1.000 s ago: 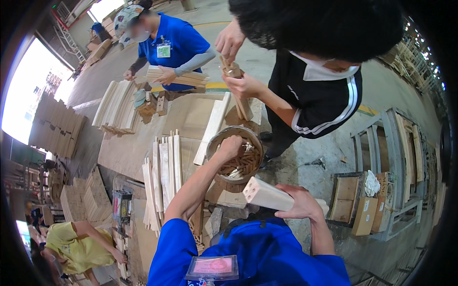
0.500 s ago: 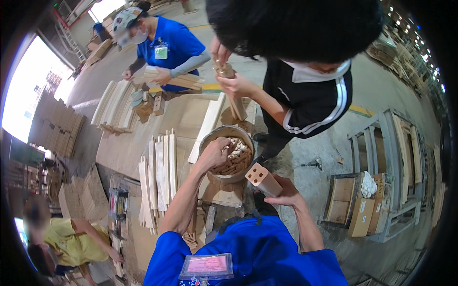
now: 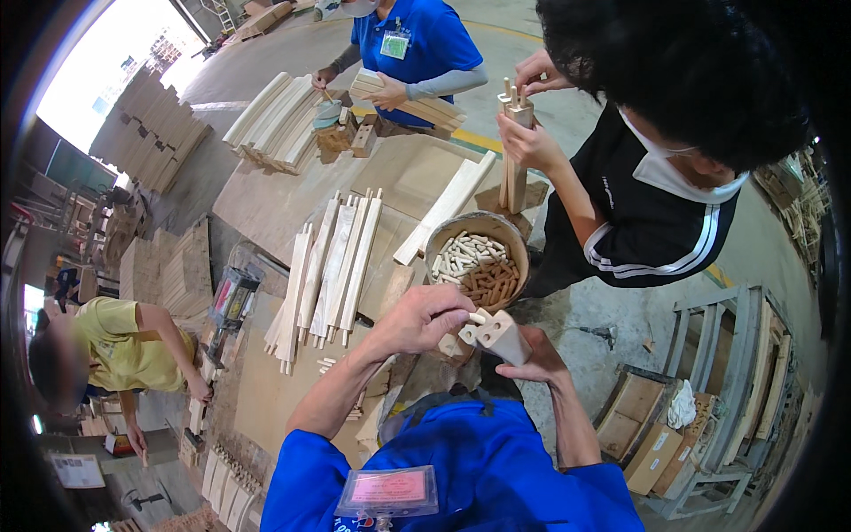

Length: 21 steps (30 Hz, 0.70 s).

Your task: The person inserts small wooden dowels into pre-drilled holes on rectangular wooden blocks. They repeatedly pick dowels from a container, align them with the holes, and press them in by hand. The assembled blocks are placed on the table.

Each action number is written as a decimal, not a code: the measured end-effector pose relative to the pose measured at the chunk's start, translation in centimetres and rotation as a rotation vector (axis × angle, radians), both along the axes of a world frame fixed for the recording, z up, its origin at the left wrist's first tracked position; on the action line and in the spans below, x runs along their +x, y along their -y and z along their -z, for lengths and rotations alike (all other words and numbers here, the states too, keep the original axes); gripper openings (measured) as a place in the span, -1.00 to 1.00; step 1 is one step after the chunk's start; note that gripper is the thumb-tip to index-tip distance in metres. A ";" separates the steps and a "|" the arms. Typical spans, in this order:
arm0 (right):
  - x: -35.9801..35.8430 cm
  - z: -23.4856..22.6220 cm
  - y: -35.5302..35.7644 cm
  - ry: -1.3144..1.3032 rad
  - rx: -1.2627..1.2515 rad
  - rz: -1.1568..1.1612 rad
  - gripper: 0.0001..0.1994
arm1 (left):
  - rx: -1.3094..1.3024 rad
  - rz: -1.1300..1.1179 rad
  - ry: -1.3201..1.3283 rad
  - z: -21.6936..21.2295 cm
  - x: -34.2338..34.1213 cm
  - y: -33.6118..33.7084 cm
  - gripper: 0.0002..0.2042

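A bowl [image 3: 479, 257] of dowels [image 3: 470, 266] sits beyond the block [image 3: 501, 332], slats [image 3: 332, 266] to its left.

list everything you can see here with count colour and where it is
wooden block: one, pale wood with holes in its end, held low centre
dowel: one, pale, at the block's end, pinched by fingers
bowl: one, brown, on the workbench, full of pale and darker dowels
slats: several, pale wood, side by side on the bench left of the bowl
workbench: one, plywood top
curved wooden parts: a stack, pale, far end of the bench
co-workers: three, one in black, one in blue, one in yellow
left hand: holds the dowel
right hand: holds the wooden block
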State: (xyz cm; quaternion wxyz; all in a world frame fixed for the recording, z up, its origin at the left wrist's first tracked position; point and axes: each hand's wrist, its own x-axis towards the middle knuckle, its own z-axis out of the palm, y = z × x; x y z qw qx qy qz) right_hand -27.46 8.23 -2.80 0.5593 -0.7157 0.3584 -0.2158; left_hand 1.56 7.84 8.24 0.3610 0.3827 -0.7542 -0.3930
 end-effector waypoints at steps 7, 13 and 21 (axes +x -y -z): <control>-1.5 0.0 -0.4 -0.063 0.210 0.035 -0.42 | -0.029 -0.007 0.012 0.0 -1.0 0.2 -0.89; -1.4 -0.4 -0.5 -0.056 0.050 0.145 -0.55 | -0.056 0.139 0.407 -1.8 -2.0 1.2 -0.93; -2.2 0.5 -0.7 -0.029 0.051 0.238 -0.49 | 0.034 0.163 0.221 2.2 -2.7 4.3 -0.94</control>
